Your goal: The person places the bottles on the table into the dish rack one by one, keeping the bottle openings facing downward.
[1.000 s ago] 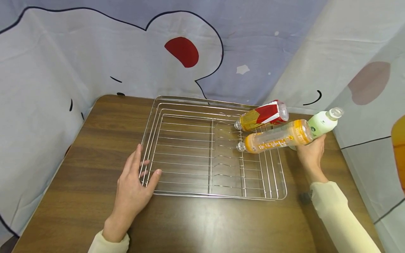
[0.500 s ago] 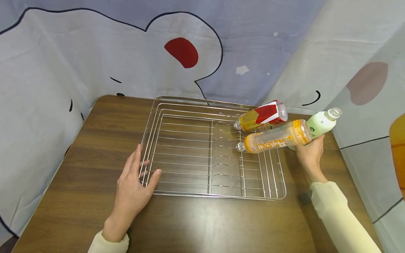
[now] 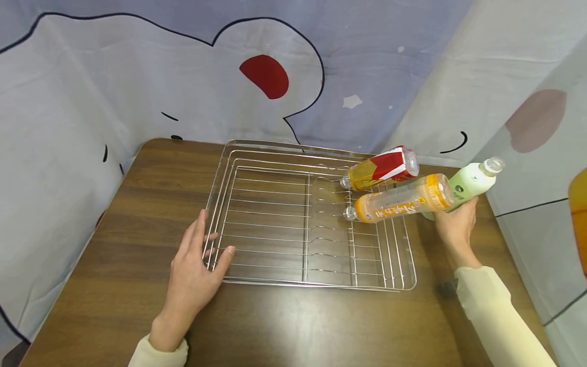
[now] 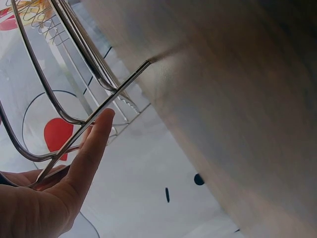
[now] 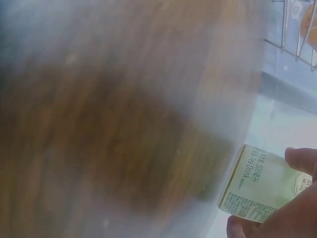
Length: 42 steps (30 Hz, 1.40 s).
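My right hand (image 3: 455, 229) grips a pale green milk tea bottle (image 3: 472, 182), mouth up and uncapped, just right of the wire rack (image 3: 270, 283). Its lower part is mostly hidden behind another bottle in the head view, while the right wrist view shows its printed label between thumb and fingers. My left hand (image 3: 192, 267) holds the rack's front left side, thumb inside the rim and some fingertips poking through the wires. Two bottles stand neck-down in the rack's right part: a clear one with an orange label (image 3: 403, 200) and a red-and-yellow one (image 3: 382, 167).
The rack sits on a brown wooden table (image 3: 275, 326). Patterned cloth curtain (image 3: 183, 66) hangs close along the back and both sides. Part of an orange see-through object (image 3: 579, 219) shows at the right edge of the head view.
My right hand and the green bottle have shifted slightly to the right. The left hand, the rack and the two bottles in it stay put.
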Available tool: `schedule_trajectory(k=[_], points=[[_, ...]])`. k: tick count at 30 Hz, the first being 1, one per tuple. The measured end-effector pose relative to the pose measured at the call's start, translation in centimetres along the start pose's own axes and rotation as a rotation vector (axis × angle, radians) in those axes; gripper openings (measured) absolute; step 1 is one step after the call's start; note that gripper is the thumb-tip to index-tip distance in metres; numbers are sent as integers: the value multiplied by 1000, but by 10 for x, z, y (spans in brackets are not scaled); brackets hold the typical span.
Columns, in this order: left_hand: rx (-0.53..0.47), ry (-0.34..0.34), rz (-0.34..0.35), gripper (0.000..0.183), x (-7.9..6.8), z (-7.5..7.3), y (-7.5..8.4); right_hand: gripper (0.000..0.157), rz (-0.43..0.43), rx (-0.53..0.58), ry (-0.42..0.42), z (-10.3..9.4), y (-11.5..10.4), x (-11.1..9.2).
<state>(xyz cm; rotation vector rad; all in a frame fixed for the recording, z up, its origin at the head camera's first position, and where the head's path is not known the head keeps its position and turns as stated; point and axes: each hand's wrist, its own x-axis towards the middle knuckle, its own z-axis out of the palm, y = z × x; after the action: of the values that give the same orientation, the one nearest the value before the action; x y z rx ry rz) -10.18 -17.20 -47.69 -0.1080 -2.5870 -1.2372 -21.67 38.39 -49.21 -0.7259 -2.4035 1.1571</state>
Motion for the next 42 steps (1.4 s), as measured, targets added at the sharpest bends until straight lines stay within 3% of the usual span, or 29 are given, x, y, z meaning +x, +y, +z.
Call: schedule_trajectory(k=[14, 24, 42], points=[[-2, 10, 22, 92, 0, 1, -1, 88, 52, 25, -4, -29, -1, -22], [-4, 14, 26, 92, 0, 2, 0, 90, 41, 23, -4, -38, -6, -40], [6, 14, 29, 92, 1, 1, -1, 88, -74, 5, 20, -61, -7, -85]])
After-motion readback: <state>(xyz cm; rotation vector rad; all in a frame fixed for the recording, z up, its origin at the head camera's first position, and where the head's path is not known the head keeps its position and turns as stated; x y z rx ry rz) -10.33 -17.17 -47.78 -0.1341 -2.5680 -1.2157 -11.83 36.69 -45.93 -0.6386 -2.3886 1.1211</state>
